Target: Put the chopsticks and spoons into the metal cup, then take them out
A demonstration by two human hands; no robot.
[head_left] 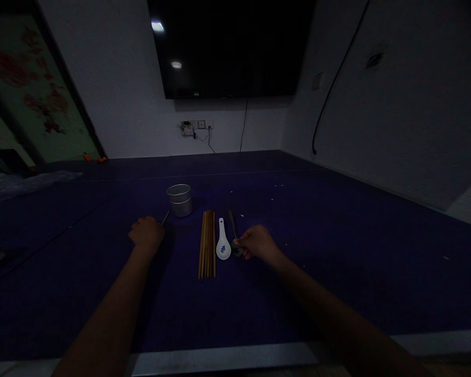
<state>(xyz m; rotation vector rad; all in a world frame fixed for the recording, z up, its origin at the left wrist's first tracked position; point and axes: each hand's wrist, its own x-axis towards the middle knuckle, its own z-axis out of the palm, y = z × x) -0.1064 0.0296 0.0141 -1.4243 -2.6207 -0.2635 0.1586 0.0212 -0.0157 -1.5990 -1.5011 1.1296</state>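
My left hand is closed, palm down, over a thin metal utensil. Only a narrow end of it sticks out, so its kind is hidden. To the right, my right hand pinches a metal spoon at its bowl, and the handle points away from me. Just left of that spoon lies a white ceramic soup spoon with a blue pattern. Beside it, several wooden chopsticks lie in a row. A silver metal cup stands upright beyond my left hand.
Dark blue matting covers the broad surface, with small white scraps scattered on the right. Clear plastic wrapping lies at the far left, near an orange object. A black television hangs on the wall above a power strip.
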